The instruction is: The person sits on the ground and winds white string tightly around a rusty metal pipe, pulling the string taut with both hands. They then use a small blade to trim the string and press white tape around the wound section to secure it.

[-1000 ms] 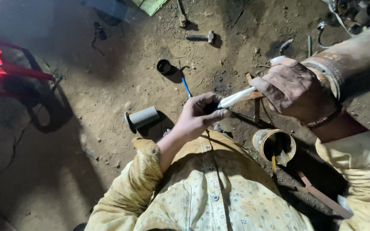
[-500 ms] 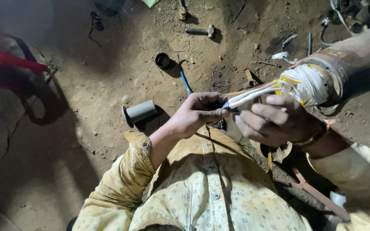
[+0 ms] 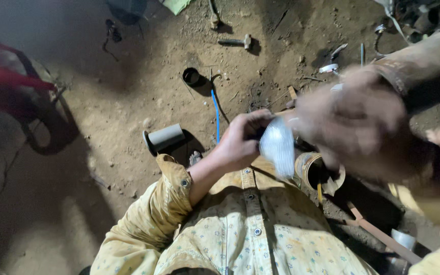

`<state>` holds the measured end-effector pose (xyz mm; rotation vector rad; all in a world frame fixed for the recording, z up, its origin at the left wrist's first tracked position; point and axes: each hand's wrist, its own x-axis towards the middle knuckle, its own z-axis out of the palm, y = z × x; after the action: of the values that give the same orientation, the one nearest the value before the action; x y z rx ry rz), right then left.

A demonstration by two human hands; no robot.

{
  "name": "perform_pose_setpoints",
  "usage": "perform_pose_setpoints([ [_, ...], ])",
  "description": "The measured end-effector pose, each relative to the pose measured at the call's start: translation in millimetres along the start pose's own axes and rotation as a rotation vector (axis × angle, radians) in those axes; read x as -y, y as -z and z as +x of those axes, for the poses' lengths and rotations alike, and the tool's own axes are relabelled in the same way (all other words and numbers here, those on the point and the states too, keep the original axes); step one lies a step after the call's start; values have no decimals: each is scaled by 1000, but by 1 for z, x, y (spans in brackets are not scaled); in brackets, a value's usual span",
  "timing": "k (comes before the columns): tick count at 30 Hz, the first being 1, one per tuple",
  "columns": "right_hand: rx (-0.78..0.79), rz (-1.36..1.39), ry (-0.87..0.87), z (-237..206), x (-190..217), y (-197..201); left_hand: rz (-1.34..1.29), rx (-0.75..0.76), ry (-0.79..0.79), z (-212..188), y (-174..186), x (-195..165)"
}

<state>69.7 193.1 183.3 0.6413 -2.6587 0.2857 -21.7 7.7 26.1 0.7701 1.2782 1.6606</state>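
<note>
Left hand (image 3: 240,140): raised in front of the chest, fingers curled and pinched on the near edge of the white strip.
White strip (image 3: 277,145): pale, blurred band of tape or cloth, between the two hands, above the open tin; its material cannot be told.
Right hand (image 3: 355,119): heavily motion-blurred, close to the strip's far end; whether its fingers are spread or pressed together cannot be told.
Rusty pipe (image 3: 423,61): large, runs from the upper right corner down toward the right hand.
Open tin (image 3: 309,170): round, on the dirt just beside the person's shirt, below the strip.
Grey pipe piece (image 3: 165,137): short, lies on its side, left of the left hand.
Black ring (image 3: 191,76): on the dirt, farther away.
Blue rod (image 3: 216,114): thin, between ring and left hand.
Hammer (image 3: 236,42): near the top edge.
</note>
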Motion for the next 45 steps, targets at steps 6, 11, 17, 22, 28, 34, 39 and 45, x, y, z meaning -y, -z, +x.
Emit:
perform_pose_setpoints([
  [6,270,276,-409,30,-69,-42,373,-91,-177,-3,-7,-24],
  [11,727,289,-695,28,-75,-64,755,-364,-469,-5,-12,-32],
  [17,985,289,-769,27,-75,-60,868,-207,-428,-6,-13,-40],
  [22,672,347,-590,7,-70,-38,709,-199,-456,-3,-8,-47],
  [28,393,371,-204,-23,-35,-16,540,-20,-98,-2,3,-46],
  [34,280,-437,3,-20,-3,-26,94,240,105,5,14,-25],
  [39,11,-616,187,-32,0,-31,-170,287,142,8,22,-11],
  [45,-57,-503,306,-78,5,-43,-283,253,111,11,16,-1],
])
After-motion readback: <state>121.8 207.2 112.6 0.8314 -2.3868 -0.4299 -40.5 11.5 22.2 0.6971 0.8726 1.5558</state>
